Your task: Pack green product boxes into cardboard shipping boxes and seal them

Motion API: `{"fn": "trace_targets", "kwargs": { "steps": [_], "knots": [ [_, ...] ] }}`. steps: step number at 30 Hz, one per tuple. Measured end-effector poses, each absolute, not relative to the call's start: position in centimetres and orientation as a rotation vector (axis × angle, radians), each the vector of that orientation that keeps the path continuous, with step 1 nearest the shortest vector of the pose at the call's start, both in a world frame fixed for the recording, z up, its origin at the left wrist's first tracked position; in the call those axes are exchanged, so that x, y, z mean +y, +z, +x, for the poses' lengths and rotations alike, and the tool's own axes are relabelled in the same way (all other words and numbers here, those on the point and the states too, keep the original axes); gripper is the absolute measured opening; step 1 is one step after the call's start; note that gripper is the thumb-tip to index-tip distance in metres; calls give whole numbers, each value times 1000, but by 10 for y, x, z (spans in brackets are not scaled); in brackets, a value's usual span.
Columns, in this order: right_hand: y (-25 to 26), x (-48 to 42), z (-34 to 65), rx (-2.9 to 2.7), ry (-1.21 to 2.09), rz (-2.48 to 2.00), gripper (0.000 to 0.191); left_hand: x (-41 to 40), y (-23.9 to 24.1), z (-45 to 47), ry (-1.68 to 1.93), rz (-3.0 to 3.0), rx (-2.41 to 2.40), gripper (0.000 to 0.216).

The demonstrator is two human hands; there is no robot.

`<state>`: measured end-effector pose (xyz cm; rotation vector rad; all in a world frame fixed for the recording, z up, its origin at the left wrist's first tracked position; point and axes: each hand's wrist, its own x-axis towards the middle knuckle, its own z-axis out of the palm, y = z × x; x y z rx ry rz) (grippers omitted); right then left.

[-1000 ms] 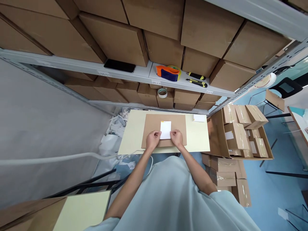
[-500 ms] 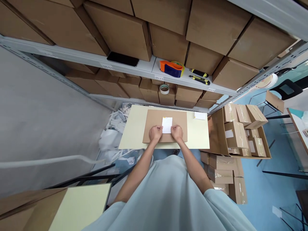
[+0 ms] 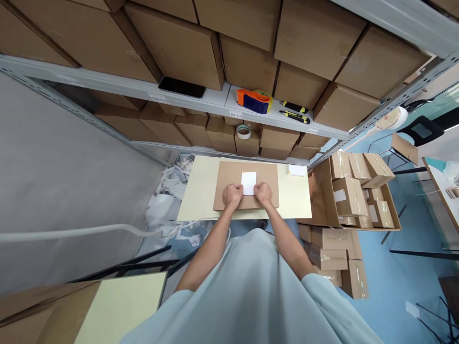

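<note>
A flat brown cardboard sheet (image 3: 229,174) lies on a pale yellow table (image 3: 201,191). A white label (image 3: 248,181) sits on the cardboard near its middle. My left hand (image 3: 232,195) is closed at the label's lower left corner and my right hand (image 3: 263,193) is closed at its lower right corner. Both hands rest on the cardboard with fingers curled, pinching the label's near edge.
A small white label stack (image 3: 297,170) lies at the table's far right. Shelves behind hold cardboard boxes, a phone (image 3: 181,87), an orange tape dispenser (image 3: 253,101), utility knives (image 3: 294,112) and a tape roll (image 3: 243,131). An open carton (image 3: 324,196) of taped boxes stands right; paper scraps (image 3: 165,200) litter the left floor.
Both hands have curled from a fingertip hold into closed fists at the label's near corners. The view has shifted slightly; the label stays on the cardboard.
</note>
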<state>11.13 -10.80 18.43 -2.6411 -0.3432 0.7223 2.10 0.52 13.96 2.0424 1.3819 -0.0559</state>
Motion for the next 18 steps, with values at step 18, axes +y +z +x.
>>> {"fn": "trace_targets", "kwargs": {
  "steps": [18],
  "knots": [
    [183, -112, 112, -359, 708, -2645, 32, 14, 141, 17, -78, 2134, 1278, 36]
  ]
}}
